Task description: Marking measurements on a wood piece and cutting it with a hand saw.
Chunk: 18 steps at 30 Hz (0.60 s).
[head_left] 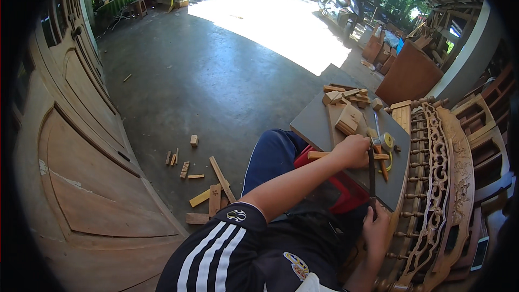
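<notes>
My left hand is closed over the tabletop, its fingers at the far end of a long, dark, flat file. My right hand grips the near end of the file, by the board's near edge. A light wooden stick passes beneath my left hand and forearm and comes out beyond the file; its middle is hidden. Past my left hand lies a thick wooden block. A yellowish tape roll sits just right of my left hand, beside a brush-like tool.
Small wood pieces pile up at the far end of the grey tabletop. A carved wooden bench back stands along the right, with a phone beyond it. Wood offcuts lie on the floor at left, near panelled doors. A red stool shows below the tabletop.
</notes>
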Each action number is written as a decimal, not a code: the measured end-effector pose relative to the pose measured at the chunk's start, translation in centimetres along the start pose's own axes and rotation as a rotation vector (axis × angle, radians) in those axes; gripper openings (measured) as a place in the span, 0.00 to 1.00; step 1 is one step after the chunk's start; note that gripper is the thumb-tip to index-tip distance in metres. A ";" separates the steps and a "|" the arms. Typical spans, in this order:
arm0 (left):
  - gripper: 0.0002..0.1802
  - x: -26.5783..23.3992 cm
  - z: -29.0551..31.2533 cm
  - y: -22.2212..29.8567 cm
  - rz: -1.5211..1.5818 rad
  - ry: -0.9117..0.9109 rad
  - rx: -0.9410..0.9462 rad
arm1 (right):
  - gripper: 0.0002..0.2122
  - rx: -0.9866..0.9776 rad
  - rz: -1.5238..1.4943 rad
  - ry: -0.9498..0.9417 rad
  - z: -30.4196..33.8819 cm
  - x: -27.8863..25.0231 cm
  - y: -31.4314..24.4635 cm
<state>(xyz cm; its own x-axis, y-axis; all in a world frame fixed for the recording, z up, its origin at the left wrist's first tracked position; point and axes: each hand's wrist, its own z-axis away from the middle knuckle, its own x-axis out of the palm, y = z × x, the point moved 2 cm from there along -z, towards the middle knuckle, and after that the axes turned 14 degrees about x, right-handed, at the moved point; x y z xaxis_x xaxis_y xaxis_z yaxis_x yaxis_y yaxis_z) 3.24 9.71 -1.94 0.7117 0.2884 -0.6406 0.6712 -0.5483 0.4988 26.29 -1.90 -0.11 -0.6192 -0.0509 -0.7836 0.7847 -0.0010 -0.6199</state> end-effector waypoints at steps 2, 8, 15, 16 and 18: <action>0.19 0.0 0.0 0.1 0.013 0.027 0.001 | 0.14 -0.030 -0.014 -0.004 -0.3 0.2 0.7; 0.23 -0.5 0.0 0.5 0.036 0.018 -0.067 | 0.14 -0.012 -0.022 0.011 -0.4 0.5 1.2; 0.22 -0.1 0.1 0.1 0.014 0.027 -0.025 | 0.14 -0.014 -0.034 0.015 -0.2 0.5 1.0; 0.23 -0.1 0.1 0.1 -0.004 0.020 -0.014 | 0.14 -0.011 -0.025 0.010 -0.2 0.6 1.1; 0.22 -0.1 0.1 0.1 -0.008 0.019 -0.014 | 0.14 -0.007 -0.016 0.005 -0.2 0.5 0.9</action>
<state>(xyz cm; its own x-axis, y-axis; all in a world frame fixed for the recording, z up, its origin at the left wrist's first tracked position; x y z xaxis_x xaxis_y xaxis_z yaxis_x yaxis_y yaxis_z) 3.23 9.58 -1.86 0.7103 0.3073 -0.6333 0.6793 -0.5352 0.5022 26.68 -1.71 -1.08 -0.6316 -0.0462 -0.7739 0.7746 0.0048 -0.6324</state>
